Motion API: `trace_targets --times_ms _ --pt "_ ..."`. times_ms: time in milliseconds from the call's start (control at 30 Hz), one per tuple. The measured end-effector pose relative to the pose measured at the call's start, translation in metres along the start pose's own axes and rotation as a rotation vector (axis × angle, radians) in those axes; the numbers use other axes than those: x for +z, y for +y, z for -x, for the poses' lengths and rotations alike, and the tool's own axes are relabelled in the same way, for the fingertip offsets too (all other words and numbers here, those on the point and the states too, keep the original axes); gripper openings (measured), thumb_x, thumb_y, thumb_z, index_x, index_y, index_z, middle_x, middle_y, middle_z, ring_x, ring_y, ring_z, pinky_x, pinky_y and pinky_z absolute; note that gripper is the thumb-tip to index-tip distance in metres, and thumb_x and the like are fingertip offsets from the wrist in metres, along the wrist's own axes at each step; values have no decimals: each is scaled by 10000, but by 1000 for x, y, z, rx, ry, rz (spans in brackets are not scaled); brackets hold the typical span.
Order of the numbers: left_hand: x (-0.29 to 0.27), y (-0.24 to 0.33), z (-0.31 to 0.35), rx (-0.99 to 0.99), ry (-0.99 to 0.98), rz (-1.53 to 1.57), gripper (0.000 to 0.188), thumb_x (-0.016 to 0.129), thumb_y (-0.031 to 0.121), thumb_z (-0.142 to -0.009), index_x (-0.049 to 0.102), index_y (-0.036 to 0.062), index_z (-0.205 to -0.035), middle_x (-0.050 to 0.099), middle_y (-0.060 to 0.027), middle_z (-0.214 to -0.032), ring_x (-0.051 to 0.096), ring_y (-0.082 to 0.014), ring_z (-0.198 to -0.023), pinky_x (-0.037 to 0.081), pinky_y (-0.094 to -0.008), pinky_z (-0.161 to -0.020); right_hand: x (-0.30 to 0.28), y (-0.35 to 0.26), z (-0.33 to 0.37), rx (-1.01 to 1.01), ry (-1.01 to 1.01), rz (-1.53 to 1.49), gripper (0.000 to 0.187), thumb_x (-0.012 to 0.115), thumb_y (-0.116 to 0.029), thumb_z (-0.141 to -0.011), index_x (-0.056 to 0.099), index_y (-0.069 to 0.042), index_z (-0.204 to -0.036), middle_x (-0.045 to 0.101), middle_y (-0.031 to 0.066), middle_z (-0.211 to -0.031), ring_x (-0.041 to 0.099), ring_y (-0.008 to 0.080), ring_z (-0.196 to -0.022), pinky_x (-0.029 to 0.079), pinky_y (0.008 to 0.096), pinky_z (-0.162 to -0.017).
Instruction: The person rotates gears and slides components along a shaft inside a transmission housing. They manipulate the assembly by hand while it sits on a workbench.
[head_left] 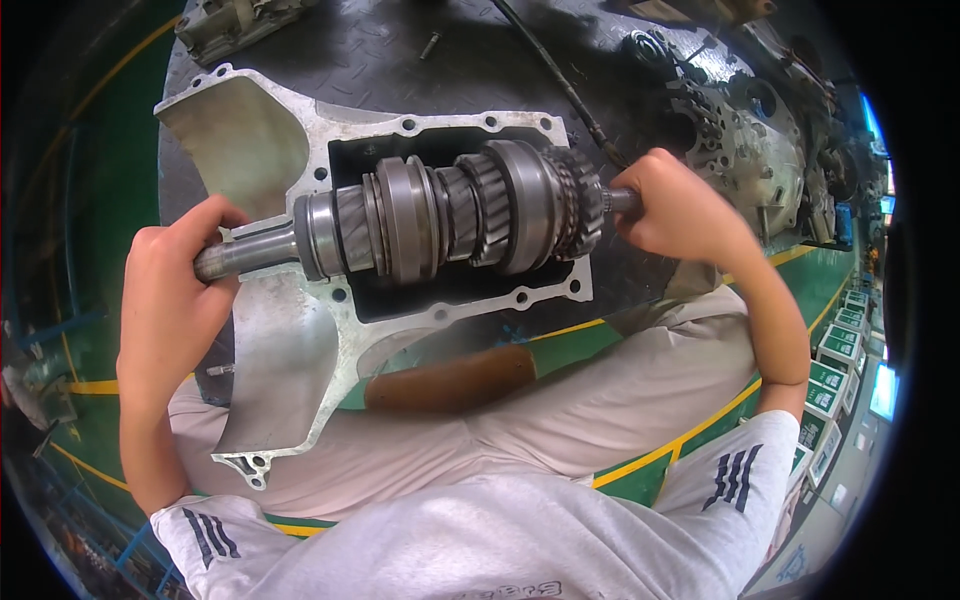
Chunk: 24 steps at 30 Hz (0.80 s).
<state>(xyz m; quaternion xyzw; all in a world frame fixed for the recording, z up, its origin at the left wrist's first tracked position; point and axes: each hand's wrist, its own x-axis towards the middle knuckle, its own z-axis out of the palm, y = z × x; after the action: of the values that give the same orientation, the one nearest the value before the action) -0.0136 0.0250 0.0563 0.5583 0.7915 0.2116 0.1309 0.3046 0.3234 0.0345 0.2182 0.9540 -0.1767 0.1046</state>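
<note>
A steel gear shaft (460,215) with several gears and collars lies across an open aluminium gearbox housing half (340,350), over its dark cavity. My left hand (180,280) is closed round the smooth bare end of the shaft, beside the housing's flared bell part. At the other end, my right hand (675,205) grips the thin splined tip, just past the toothed gear. Whether the shaft rests in the housing's seats or is held slightly above them, I cannot tell. The fingers of my right hand are partly hidden behind the hand itself.
The housing lies on a dark metal worktable (390,60). A small bolt (430,45) and a dark rod (560,80) lie behind it. Other metal castings (760,150) crowd the right side, and another casting (235,25) stands at the far left. Green boxes (830,385) line the floor.
</note>
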Motion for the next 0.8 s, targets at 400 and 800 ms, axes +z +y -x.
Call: trace_targets --times_ms 400,800 --pt "0 3 -2 7 3 -18 306 595 -120 -683 660 -9 -960 564 -195 -677 552 -320 -570 424 -333 -577 44 0 19 -105 473 215 280 781 -45 -727 608 -65 -947 648 144 -753 660 360 -706 509 464 -633" --pt "0 -2 2 -2 4 22 309 610 -126 -682 646 -5 -965 603 -190 -715 560 -344 -601 444 -339 -589 1 -17 8 -138 93 -106 322 771 -95 -773 629 13 -1041 652 197 -814 663 411 -806 523 451 -730"
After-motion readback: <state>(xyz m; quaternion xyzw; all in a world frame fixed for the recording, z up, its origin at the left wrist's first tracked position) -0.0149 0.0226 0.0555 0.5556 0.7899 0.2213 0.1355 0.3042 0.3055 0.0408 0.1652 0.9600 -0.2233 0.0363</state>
